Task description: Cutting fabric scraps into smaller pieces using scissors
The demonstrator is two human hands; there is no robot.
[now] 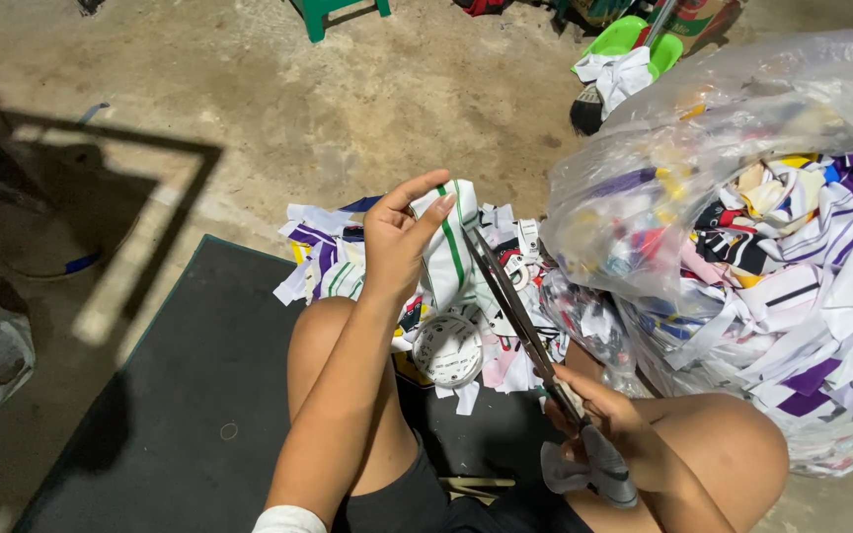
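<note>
the left hand [399, 235] is pinching a white fabric strip with green stripes [451, 247] between thumb and fingers, holding it up above the person's knee; the right hand [592, 415] is gripping the grey handles of a pair of long scissors [517, 314], low by the right thigh; the scissor blades are reaching up and leftward, their tip meeting the lower right edge of the strip, and whether they are cutting into the cloth or just touching it is too fine to tell; the strip is hanging roughly upright, in the middle of the view, between the two hands and in front of a heap of fabric scraps [348, 259] that is lying on the ground just beyond the knees; the scraps are white, purple, yellow and pink, and a round white printed piece [448, 349] is lying among them, just below the strip; the person is sitting on a dark mat [180, 405], bare legs bent; to the right a large clear plastic bag [742, 197] is bulging with more cut cloth, close beside the right knee; beyond the heap the concrete floor [348, 99] is showing stains and a slanting shadow; a green stool leg [320, 14] is standing at the top edge, well apart; a green dustpan [624, 38] holding white cloth is lying near the top right.
</note>
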